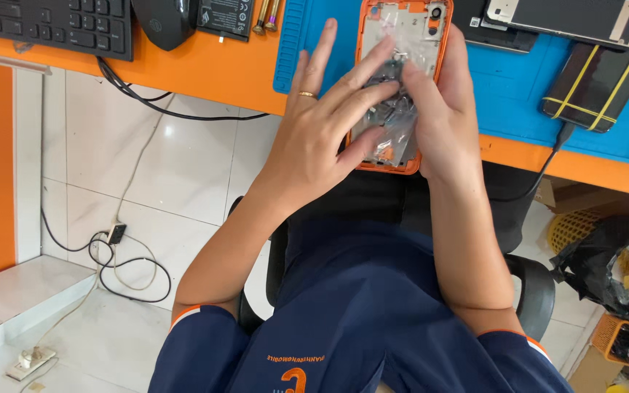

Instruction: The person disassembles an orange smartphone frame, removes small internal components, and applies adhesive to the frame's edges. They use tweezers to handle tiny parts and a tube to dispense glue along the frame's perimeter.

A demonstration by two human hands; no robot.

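Orange-rimmed phone shell point(431, 51), clear plastic inside

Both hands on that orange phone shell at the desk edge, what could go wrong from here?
1. The orange phone back shell overhangs the orange desk edge above the lap; it could tip off if the left hand and right hand ease up.
2. The clear plastic bag of small parts is pinched loosely; pieces may spill onto the white tiled floor.
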